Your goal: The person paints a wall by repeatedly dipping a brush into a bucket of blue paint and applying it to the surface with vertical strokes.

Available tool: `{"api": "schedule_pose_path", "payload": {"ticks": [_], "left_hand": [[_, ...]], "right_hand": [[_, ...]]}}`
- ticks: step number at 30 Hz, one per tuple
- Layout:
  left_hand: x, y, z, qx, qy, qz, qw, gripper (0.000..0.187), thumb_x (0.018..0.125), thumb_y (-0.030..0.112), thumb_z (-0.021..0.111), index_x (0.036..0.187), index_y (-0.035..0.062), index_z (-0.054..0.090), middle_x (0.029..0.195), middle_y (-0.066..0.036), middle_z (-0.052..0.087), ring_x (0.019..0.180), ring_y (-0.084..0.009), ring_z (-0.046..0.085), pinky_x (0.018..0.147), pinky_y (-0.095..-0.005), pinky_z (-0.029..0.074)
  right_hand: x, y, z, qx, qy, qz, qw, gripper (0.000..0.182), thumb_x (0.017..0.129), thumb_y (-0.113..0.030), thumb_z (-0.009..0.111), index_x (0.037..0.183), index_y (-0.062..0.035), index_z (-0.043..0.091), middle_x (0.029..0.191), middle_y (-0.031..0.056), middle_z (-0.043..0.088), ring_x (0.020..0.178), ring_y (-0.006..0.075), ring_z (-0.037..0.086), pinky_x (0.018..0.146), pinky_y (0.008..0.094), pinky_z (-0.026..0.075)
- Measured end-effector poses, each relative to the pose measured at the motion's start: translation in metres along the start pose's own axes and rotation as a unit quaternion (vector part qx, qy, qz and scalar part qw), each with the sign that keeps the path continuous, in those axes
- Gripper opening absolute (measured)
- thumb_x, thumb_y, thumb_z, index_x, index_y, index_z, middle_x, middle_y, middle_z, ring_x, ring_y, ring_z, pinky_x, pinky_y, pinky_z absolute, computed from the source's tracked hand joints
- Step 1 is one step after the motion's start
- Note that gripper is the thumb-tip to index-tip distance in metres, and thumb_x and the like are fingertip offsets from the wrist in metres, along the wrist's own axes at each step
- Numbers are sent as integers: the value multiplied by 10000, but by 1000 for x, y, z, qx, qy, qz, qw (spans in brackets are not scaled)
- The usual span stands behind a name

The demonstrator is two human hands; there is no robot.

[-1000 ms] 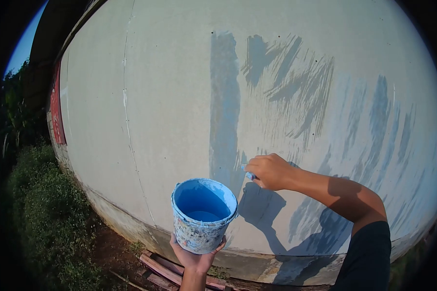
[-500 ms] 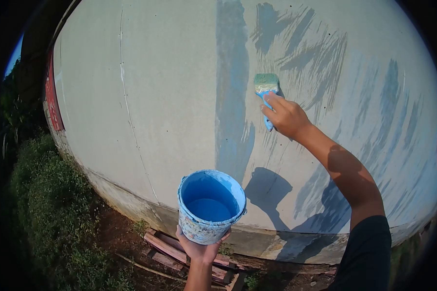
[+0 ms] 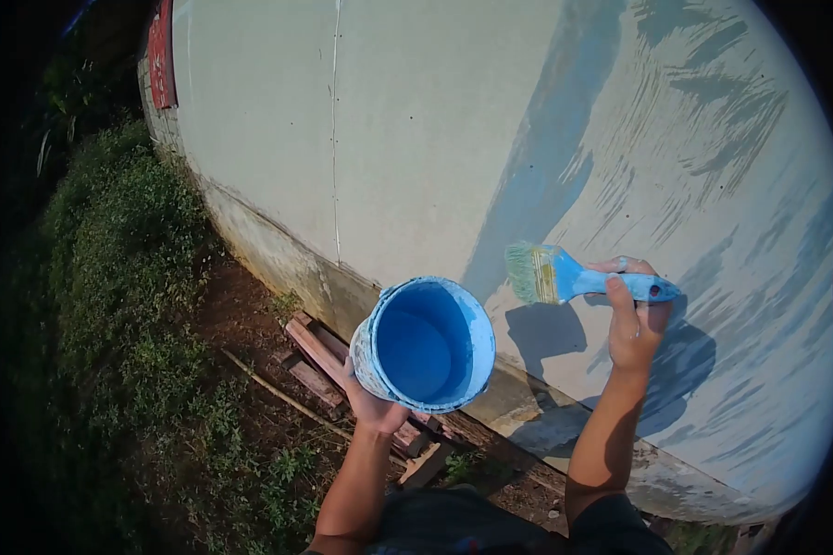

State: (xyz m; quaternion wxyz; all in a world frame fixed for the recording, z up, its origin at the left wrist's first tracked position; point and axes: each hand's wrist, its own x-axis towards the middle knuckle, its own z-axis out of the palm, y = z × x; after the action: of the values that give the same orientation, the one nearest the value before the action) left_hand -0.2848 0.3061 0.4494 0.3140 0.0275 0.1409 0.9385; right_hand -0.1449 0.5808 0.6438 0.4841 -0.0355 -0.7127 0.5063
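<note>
My left hand (image 3: 377,404) grips a paint-spattered bucket (image 3: 366,356) from beneath and along its side. Blue paint (image 3: 415,356) lies in the bucket, which leans with its mouth toward me. Closed around the blue handle of a wide paintbrush (image 3: 574,276) is my right hand (image 3: 634,319). The brush's pale green bristles point left, above and to the right of the bucket's rim, apart from it. Behind both stands a pale wall (image 3: 426,176) with a blue painted band (image 3: 551,139) and streaky blue-grey strokes on its right part.
Several reddish wooden planks (image 3: 319,356) lie at the wall's foot, below the bucket. A thin stick (image 3: 282,398) rests on the bare soil. Green weeds (image 3: 148,277) grow along the left. A red panel (image 3: 161,55) sits at the wall's far left edge.
My right hand has brought the brush off the wall, down toward the bucket, and turned its bristles from up to left. The bucket now tilts more toward me. The view has swung down and left.
</note>
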Motion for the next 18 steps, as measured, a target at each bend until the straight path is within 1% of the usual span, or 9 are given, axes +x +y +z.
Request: {"api": "schedule_pose_path", "payload": {"ticks": [1,3,4,6,8,9,11,14,18], "left_hand": [[-5,2,-9,7,-10,-3,1000,771,1065,679,491,1545,80,570,1546,-163,609,1369,-367,605,1153,-563,513],[-12,6,-28,26,-9,12,1000,789,1059,688,489,1554,79,567,1561,-165,603,1378,-372,604,1163,-560,507],[-15,10,-39,45,-15,22,999,806,1053,697,488,1564,77,563,1577,-167,596,1386,-377,603,1173,-557,501],[-19,17,-58,56,-16,27,998,819,1044,690,497,1584,77,549,1588,-171,595,1409,-380,593,1195,-546,483],[-23,22,-64,79,15,58,995,796,1039,659,518,1577,73,555,1567,-172,615,1404,-376,601,1199,-535,481],[-27,25,-64,81,7,60,995,792,1026,641,549,1573,69,557,1545,-171,636,1387,-373,619,1200,-524,481],[-34,28,-67,85,-1,58,995,793,1022,636,560,1573,66,556,1544,-171,638,1381,-372,625,1201,-524,481],[-37,28,-65,88,-7,58,994,800,1004,623,594,1578,68,549,1539,-169,644,1376,-369,635,1205,-527,481],[-45,27,-66,87,-5,54,995,814,973,608,634,1586,80,542,1546,-166,639,1383,-374,632,1204,-532,484]], "right_hand": [[-12,-1,4,5,-3,9,1000,170,1032,-117,746,1062,51,748,998,133,803,896,195,753,810,335,587],[-30,-5,15,181,92,14,979,181,1028,-111,750,1068,66,748,995,165,796,905,209,752,805,344,585],[-39,-7,21,185,91,18,978,181,1028,-111,750,1068,66,748,995,165,796,905,209,752,805,344,585],[-50,-8,34,150,-17,79,985,153,1004,-98,783,1038,49,752,982,133,792,890,188,739,783,320,568],[-64,-4,52,108,-102,142,979,138,979,-78,810,989,39,738,885,99,778,790,156,709,709,299,539],[-73,2,62,108,-104,144,978,138,979,-78,810,989,39,738,885,99,778,790,156,709,709,299,539],[-88,20,79,6,-123,170,978,143,950,-54,831,945,36,719,738,80,727,658,120,649,622,295,498],[-98,35,92,-59,-124,151,979,144,941,-39,823,915,38,703,637,88,659,571,118,602,562,318,470],[-106,32,100,-90,-101,163,977,171,918,-47,833,857,18,687,618,90,630,539,159,582,554,346,470]]}}
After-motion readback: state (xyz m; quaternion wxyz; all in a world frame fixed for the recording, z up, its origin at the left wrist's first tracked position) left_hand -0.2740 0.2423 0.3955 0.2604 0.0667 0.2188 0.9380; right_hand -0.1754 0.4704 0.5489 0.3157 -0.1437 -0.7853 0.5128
